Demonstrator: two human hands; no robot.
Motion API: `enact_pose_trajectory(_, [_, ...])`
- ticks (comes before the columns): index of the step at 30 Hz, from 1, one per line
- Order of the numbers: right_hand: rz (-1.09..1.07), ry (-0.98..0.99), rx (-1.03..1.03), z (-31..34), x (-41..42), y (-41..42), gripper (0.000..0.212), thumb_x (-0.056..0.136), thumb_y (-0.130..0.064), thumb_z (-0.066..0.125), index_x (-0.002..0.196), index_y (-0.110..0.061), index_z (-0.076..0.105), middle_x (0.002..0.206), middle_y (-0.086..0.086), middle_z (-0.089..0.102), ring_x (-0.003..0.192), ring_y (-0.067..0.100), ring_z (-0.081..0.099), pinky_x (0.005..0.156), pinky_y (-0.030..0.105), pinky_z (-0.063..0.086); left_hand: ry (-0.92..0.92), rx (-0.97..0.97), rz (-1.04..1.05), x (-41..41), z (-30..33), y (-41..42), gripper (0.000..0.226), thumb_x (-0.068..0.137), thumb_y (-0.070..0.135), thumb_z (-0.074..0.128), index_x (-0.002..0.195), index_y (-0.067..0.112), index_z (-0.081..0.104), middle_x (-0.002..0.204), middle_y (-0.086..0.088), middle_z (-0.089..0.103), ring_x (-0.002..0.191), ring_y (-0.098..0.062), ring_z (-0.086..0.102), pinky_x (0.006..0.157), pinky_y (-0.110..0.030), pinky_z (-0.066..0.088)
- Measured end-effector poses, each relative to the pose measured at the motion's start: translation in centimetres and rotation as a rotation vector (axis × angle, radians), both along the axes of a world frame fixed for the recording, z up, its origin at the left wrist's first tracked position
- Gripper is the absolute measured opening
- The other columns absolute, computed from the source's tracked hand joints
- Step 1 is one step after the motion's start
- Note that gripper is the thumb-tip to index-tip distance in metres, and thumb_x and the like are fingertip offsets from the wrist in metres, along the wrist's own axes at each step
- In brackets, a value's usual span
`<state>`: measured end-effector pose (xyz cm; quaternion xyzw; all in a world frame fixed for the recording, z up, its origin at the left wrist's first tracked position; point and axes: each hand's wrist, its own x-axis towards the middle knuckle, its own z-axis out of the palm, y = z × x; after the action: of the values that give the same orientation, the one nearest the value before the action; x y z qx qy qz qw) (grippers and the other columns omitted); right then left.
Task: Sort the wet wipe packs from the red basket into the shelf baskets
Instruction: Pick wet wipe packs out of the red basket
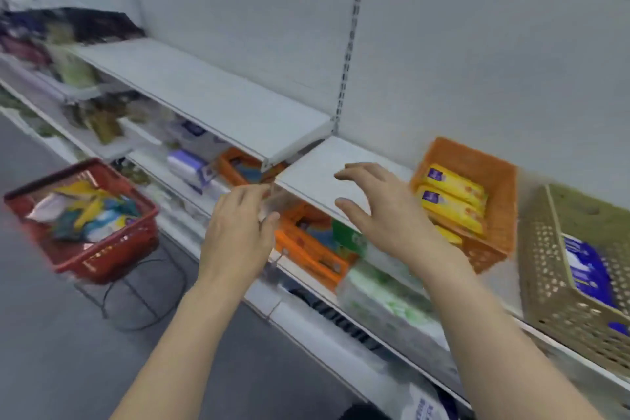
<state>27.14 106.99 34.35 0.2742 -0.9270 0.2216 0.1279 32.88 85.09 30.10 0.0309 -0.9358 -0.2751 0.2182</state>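
Left hand [238, 228]: held in front of the shelf [317, 177] edge, fingers loosely bent, nothing in it. Right hand [381, 211]: over the bare shelf, fingers spread wide, empty. Orange basket [501, 201] on shelf just right of right hand, holding yellow packs [453, 198]. Beige basket [549, 269] beside it, further right, with a blue pack [586, 269]. Red basket [102, 249] well to the left on a wire stand, above the floor, mixed packs [88, 211] inside. Frame blurred; labels unreadable.
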Motion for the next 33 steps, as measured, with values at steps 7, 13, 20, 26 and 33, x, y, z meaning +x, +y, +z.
enact_pose_trajectory(7, [0.331, -0.203, 0.142, -7.9, -1.9, -18.1, 0.04, 0.094, -0.033, 0.062, 0.132, -0.021, 0.057, 0.137, -0.003, 0.052, 0.128, 0.017, 0.047, 0.1, 0.033, 0.043, -0.15, 0.139, 0.278, 3.9, -6.7, -15.5, 0.04, 0.085, 0.016, 0.07, 0.124, 0.014, 0.06, 0.121, -0.004, 0.06, 0.115, -0.027, 0.054, 0.098, -0.038, 0.042])
enact_pose_trajectory(13, [0.491, -0.302, 0.134, -12.6, -8.4, -33.6, 0.038, 0.092, -0.03, 0.065, 0.128, -0.018, 0.06, 0.132, -0.001, 0.056, 0.125, 0.02, 0.052, 0.101, 0.036, 0.045, -0.24, 0.171, 0.468, 1.9, -11.0, -28.1, 0.04, 0.086, 0.017, 0.069, 0.124, 0.015, 0.06, 0.123, -0.002, 0.059, 0.115, -0.024, 0.054, 0.097, -0.038, 0.044])
enact_pose_trajectory(20, [0.589, -0.43, 0.207, -16.2, -18.6, -52.9, 0.042, 0.087, -0.04, 0.057, 0.126, -0.024, 0.059, 0.131, -0.003, 0.056, 0.12, 0.02, 0.055, 0.095, 0.041, 0.051, -0.437, 0.204, 0.64, -4.5, -13.3, -44.5, 0.038, 0.088, 0.019, 0.067, 0.125, 0.015, 0.059, 0.122, -0.003, 0.058, 0.117, -0.026, 0.052, 0.098, -0.034, 0.039])
enact_pose_trajectory(26, [0.579, -0.557, 0.368, -20.4, -23.8, -63.7, 0.039, 0.092, -0.028, 0.063, 0.128, -0.017, 0.059, 0.132, 0.005, 0.056, 0.121, 0.025, 0.053, 0.099, 0.039, 0.046, -0.588, 0.304, 0.696, -8.3, -16.3, -53.7, 0.043, 0.09, 0.024, 0.063, 0.131, 0.018, 0.053, 0.129, -0.005, 0.052, 0.124, -0.025, 0.048, 0.101, -0.036, 0.038])
enact_pose_trajectory(33, [0.491, -0.732, 0.657, -29.1, -27.2, -71.9, 0.042, 0.092, -0.034, 0.062, 0.13, -0.019, 0.056, 0.129, 0.007, 0.056, 0.119, 0.027, 0.055, 0.095, 0.039, 0.048, -0.71, 0.409, 0.621, -14.7, -22.8, -62.6, 0.041, 0.091, 0.027, 0.062, 0.13, 0.015, 0.052, 0.131, -0.007, 0.05, 0.12, -0.027, 0.05, 0.096, -0.039, 0.042])
